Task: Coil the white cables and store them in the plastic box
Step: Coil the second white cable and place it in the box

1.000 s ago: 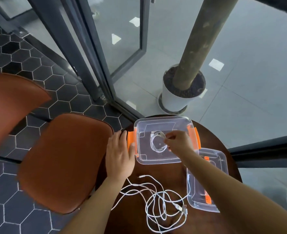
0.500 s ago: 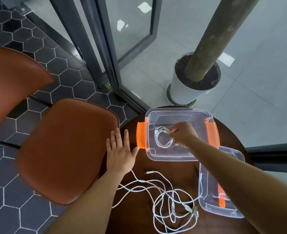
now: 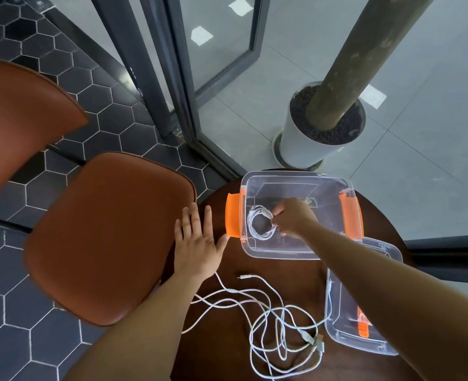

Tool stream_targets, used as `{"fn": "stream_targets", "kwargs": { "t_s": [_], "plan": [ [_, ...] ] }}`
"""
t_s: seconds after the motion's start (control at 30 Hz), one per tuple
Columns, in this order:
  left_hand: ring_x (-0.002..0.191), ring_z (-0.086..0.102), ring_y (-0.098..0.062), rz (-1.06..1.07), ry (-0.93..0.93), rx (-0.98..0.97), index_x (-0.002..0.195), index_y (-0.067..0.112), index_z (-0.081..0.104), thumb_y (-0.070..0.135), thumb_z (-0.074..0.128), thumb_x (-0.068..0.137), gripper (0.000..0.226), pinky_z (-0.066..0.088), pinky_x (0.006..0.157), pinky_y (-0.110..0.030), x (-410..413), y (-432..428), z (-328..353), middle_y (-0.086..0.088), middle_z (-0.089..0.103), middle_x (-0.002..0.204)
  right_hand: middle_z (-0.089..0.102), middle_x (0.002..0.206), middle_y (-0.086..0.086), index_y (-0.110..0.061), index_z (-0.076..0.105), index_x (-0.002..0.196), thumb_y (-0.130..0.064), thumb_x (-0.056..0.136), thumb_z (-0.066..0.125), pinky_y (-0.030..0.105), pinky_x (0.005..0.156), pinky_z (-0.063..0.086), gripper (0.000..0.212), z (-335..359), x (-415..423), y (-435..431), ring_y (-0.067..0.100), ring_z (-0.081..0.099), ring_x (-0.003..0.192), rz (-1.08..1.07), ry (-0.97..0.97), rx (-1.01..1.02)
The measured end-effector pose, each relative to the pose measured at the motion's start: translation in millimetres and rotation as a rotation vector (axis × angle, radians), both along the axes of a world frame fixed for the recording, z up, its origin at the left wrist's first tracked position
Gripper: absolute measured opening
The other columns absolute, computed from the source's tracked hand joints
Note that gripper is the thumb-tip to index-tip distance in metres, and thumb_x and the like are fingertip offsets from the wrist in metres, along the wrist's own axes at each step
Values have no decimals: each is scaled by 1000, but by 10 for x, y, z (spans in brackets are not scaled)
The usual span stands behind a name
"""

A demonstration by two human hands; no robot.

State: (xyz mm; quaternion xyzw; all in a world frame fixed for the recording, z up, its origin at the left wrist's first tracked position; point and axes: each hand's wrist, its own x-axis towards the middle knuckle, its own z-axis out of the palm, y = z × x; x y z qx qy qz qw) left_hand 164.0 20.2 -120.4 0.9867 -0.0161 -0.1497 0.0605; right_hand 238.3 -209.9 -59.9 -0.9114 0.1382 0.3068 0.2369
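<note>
The right hand (image 3: 293, 218) reaches into the plastic box (image 3: 282, 254), fingers curled and pinching the coiled cable (image 3: 259, 224) at the coil's 3 o'clock side. That cable is white and thin, wound into a small neat ring of several turns, and it lies on the box floor toward the 9 o'clock wall. The right forearm runs in from 5 o'clock, crossing over the box's near rim.

The box is clear, with an orange latch (image 3: 232, 215) on its 9 o'clock end and another on its 3 o'clock end, and it sits at the 12 o'clock side of the round dark table (image 3: 221, 353).

The left hand (image 3: 197, 246) lies flat and palm down at the table's 9 o'clock edge, fingers straight and spread, holding nothing; its thumb tip is just beside the nearer latch.

At 6 o'clock of the box, the loose cables (image 3: 282, 325) sprawl in a white tangle of overlapping loops. The clear lid (image 3: 342, 312) lies at 4 o'clock, partly under the right arm.
</note>
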Motion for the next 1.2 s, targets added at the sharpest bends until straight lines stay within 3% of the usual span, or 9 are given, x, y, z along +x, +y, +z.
{"fn": "stream_targets", "kwargs": {
  "t_s": [0.1,0.27,0.4,0.63,0.8,0.97,1.1,1.2],
  "plan": [
    [154,-7,-37,-2,15,5,159,17,-6,68,15,98,82,3,123,-53,11,-11,15,-18,-10,166,76,107,6,-19,76,106,-18,83,68,33,86,56,25,66,-7,12,29,69,100,83,-21,-60],
    [154,-7,-37,-10,29,31,159,17,-6,68,13,97,83,3,124,-53,14,-13,75,-18,-10,166,73,118,4,-21,72,114,-23,88,66,32,90,49,27,229,-11,-14,30,66,111,76,-55,-75],
    [154,-4,-38,-5,84,42,159,17,-4,68,20,97,84,6,124,-52,56,-57,213,-19,-8,166,74,117,0,-22,74,109,-19,88,65,33,92,51,22,415,-40,-19,26,67,108,51,-121,-42],
    [153,9,-37,-11,66,-25,157,15,20,60,35,99,75,16,124,-51,-58,-180,634,-19,11,166,75,115,0,-22,74,109,-17,89,65,36,93,56,22,873,-259,-50,24,69,106,-20,-232,38],
    [153,14,-34,-18,80,-46,155,16,25,52,41,100,68,16,124,-46,-222,-196,976,-17,17,164,77,107,2,-19,76,104,-19,91,64,35,91,56,18,1172,-566,-43,25,69,104,-55,-344,129],
    [150,22,-33,-13,91,-70,153,14,29,42,47,100,63,20,123,-43,-505,-165,1243,-17,27,159,77,104,-3,-20,77,101,-23,89,66,30,85,56,16,1332,-1021,-15,15,71,94,-53,-354,199],
    [124,51,-29,-38,93,-103,139,15,51,36,52,98,46,41,105,-39,-784,-164,1321,-12,52,134,78,102,-4,-21,77,98,-23,89,62,34,87,58,18,1273,-1432,-20,15,71,92,-66,-258,204],
    [106,61,-26,136,240,-314,115,15,67,31,54,96,27,47,88,-37,-987,-232,1292,-8,65,115,77,99,-5,-22,75,95,-36,88,65,32,84,56,19,1122,-1716,-16,17,71,93,-63,-145,134]
  ]
}}
